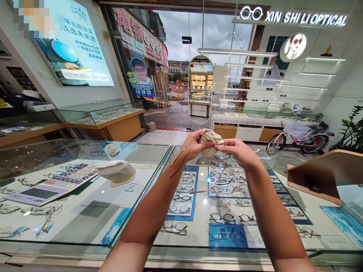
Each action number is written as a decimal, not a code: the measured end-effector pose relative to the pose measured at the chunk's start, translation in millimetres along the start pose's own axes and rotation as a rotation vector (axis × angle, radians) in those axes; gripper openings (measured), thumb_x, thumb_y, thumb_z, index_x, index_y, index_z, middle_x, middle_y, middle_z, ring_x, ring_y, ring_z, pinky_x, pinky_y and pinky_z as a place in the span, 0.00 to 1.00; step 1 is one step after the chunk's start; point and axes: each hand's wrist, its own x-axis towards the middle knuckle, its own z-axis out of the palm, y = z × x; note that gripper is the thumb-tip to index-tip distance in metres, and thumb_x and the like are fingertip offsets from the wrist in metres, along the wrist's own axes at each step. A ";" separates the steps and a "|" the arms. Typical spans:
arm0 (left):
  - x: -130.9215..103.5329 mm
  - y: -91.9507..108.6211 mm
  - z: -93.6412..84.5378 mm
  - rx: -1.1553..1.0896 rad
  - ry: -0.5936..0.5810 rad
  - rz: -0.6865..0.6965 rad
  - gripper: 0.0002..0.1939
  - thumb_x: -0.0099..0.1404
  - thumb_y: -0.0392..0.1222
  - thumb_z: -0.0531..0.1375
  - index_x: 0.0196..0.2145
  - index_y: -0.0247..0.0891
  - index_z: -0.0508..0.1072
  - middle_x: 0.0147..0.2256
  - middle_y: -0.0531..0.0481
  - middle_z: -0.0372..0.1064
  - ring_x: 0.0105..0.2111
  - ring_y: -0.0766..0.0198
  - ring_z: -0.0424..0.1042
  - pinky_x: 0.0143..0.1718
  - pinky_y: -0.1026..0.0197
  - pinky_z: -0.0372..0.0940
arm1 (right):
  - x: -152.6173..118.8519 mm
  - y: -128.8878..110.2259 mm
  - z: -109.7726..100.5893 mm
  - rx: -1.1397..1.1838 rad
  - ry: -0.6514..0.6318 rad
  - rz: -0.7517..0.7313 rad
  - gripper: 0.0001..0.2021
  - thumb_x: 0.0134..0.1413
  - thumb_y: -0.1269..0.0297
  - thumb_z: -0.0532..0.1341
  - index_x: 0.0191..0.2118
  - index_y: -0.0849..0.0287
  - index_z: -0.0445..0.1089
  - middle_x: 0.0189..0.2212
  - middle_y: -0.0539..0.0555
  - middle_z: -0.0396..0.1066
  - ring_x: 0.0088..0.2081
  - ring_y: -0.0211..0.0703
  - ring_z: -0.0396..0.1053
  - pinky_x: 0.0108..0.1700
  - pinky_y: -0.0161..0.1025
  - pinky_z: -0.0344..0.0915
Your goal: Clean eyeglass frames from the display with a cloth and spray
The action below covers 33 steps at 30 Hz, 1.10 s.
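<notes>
Both arms reach forward over a glass display counter. In my left hand (195, 145) is a small beige bundle (211, 136) of folded or wound strands, its kind unclear; the fingers are closed around its left side. My right hand (234, 150) pinches the bundle's right edge, thumb and forefinger together. One thin strand (179, 153) sticks out beside my left wrist. Another thin reddish strand (225, 168) hangs from the bundle near my right fingertips and curves down and left over the glass. Below the hands, several eyeglasses (222, 218) lie on trays inside the counter.
On the left counter stand a calculator (61, 183) and a white curved device (117, 172). A brown wooden-edged stand (314, 175) occupies the right side. Farther off are an oval mirror (200, 90), a pink bicycle (300, 136) and another display counter (110, 117).
</notes>
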 end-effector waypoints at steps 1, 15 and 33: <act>-0.8 0.6 -2.5 0.018 -0.022 -0.001 0.29 0.50 0.54 0.80 0.43 0.34 0.79 0.36 0.46 0.80 0.33 0.61 0.75 0.36 0.62 0.71 | 0.0 -0.7 0.4 0.007 -0.023 0.007 0.16 0.46 0.50 0.74 0.30 0.58 0.79 0.27 0.50 0.69 0.32 0.40 0.58 0.40 0.42 0.56; -2.3 9.1 -10.3 0.230 -0.127 0.032 0.29 0.58 0.64 0.74 0.39 0.35 0.76 0.31 0.49 0.74 0.28 0.66 0.67 0.30 0.64 0.62 | 9.4 13.2 7.7 0.053 -0.069 0.055 0.15 0.39 0.52 0.74 0.27 0.58 0.77 0.26 0.51 0.70 0.29 0.38 0.53 0.35 0.42 0.48; 3.7 -4.7 -3.5 0.108 0.096 -0.001 0.33 0.63 0.73 0.66 0.39 0.35 0.77 0.32 0.49 0.74 0.32 0.64 0.72 0.34 0.63 0.67 | 7.3 7.9 -8.8 0.246 0.100 0.046 0.20 0.38 0.49 0.81 0.31 0.58 0.79 0.28 0.50 0.70 0.28 0.36 0.55 0.31 0.38 0.51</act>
